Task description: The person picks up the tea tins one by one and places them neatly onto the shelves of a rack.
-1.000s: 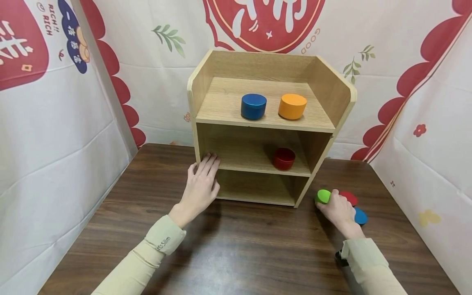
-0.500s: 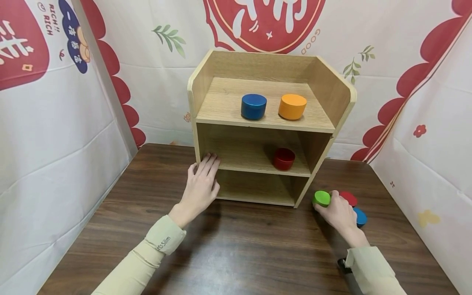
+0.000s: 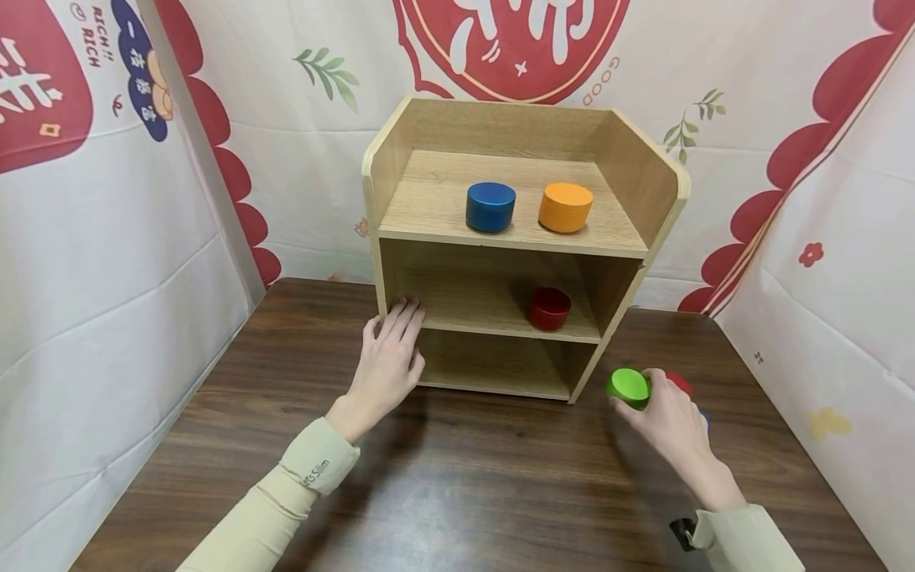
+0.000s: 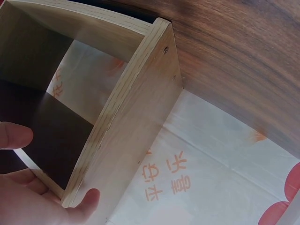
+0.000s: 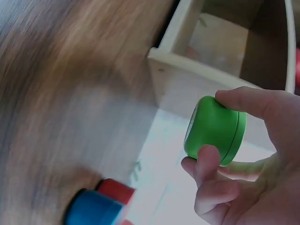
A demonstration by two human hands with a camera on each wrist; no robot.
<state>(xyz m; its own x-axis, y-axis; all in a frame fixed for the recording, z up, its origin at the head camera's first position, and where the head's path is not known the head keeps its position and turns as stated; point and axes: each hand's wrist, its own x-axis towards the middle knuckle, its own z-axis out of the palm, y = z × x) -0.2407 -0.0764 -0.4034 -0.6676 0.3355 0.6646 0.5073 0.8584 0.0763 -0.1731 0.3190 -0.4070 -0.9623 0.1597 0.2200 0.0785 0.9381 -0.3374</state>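
My left hand (image 3: 386,357) grips the left side panel of a wooden shelf unit (image 3: 529,246) at the middle shelf. In the left wrist view one fingertip (image 4: 91,199) lies on the panel's outer face, the others inside. To the right of the unit my right hand (image 3: 672,413) pinches a round green tin (image 3: 630,385) between thumb and fingers. The right wrist view shows this green tin (image 5: 211,129) tilted, with fingers on both sides. A blue tin (image 3: 490,207) and an orange tin (image 3: 565,208) stand on the top shelf, a red tin (image 3: 550,309) on the middle one.
Behind the right hand, another red tin (image 3: 679,384) and a mostly hidden blue tin (image 5: 93,208) stand on the dark wooden table (image 3: 500,485). Printed white cloth (image 3: 300,199) hangs around the back and sides.
My right hand has raised the green tin slightly, and its forearm has swung right, covering more of the blue and red tins behind. The left hand stays put.
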